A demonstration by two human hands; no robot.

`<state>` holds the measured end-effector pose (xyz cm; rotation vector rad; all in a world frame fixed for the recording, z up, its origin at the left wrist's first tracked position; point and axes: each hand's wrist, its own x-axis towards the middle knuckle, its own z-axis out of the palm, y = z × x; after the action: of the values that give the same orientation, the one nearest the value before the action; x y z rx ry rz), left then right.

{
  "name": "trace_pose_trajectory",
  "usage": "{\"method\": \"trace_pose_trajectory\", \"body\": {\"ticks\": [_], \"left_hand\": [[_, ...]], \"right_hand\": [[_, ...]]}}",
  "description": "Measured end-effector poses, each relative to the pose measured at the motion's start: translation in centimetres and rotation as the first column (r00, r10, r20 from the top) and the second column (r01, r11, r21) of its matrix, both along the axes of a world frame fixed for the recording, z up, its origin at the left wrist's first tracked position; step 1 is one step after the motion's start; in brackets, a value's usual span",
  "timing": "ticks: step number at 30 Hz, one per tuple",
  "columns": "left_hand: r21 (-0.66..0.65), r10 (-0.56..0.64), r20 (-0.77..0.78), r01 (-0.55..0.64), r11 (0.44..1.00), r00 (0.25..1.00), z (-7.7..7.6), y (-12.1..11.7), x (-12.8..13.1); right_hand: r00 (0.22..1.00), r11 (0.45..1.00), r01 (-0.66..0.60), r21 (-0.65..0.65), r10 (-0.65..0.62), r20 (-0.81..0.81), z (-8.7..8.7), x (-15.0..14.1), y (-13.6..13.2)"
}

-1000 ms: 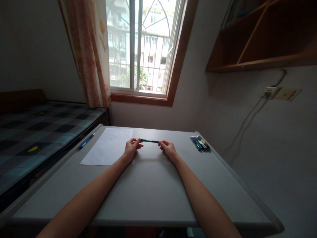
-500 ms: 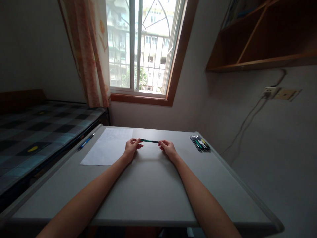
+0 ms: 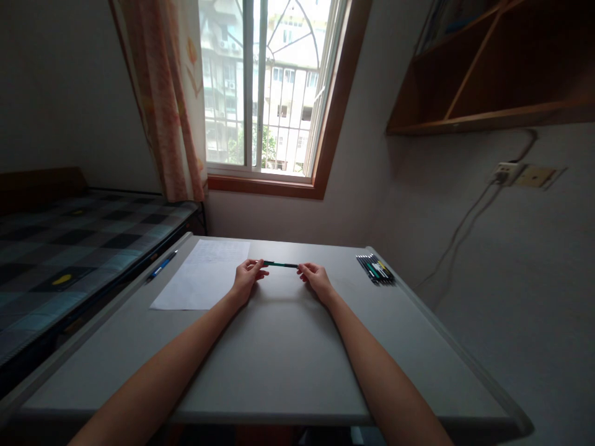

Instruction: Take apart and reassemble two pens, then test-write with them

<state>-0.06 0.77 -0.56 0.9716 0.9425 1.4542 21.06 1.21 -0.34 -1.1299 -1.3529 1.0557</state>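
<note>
Between my two hands a slim dark pen with a green section is held level, just above the table. My left hand pinches its left end between thumb and fingers, over the right edge of a white sheet of paper. At the other end, the fingertips of my right hand are closed on the pen. Both ends are partly covered by my fingers. Faint writing shows on the upper part of the paper.
A blue pen lies along the left edge of the white table. Several dark pens in a pack lie near the right edge. A bed adjoins on the left; a wall with a socket and cable is at right.
</note>
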Motion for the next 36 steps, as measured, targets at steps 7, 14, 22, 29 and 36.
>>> {"method": "trace_pose_trajectory", "body": {"ticks": [7,14,22,29,36], "left_hand": [[0.005,-0.004,-0.001,0.004,1.000,1.000,-0.21,0.07,0.00],[0.006,-0.006,-0.010,0.006,1.000,1.000,-0.09,-0.03,-0.02],[0.011,-0.003,-0.010,0.003,1.000,1.000,-0.32,0.13,-0.09],[0.004,-0.003,-0.010,0.003,1.000,1.000,-0.21,0.07,-0.04],[-0.004,-0.002,-0.006,0.002,1.000,1.000,-0.01,-0.01,0.01]], "right_hand": [[1.000,1.000,0.001,0.007,0.000,-0.019,-0.04,-0.05,0.04],[1.000,1.000,0.002,0.011,-0.002,0.005,-0.19,0.05,0.17],[1.000,1.000,0.001,0.005,0.000,-0.015,-0.14,0.02,0.06],[1.000,1.000,0.003,0.010,-0.003,-0.004,-0.11,-0.04,0.12],[1.000,1.000,-0.002,0.007,0.002,0.002,-0.02,-0.04,-0.03]]}}
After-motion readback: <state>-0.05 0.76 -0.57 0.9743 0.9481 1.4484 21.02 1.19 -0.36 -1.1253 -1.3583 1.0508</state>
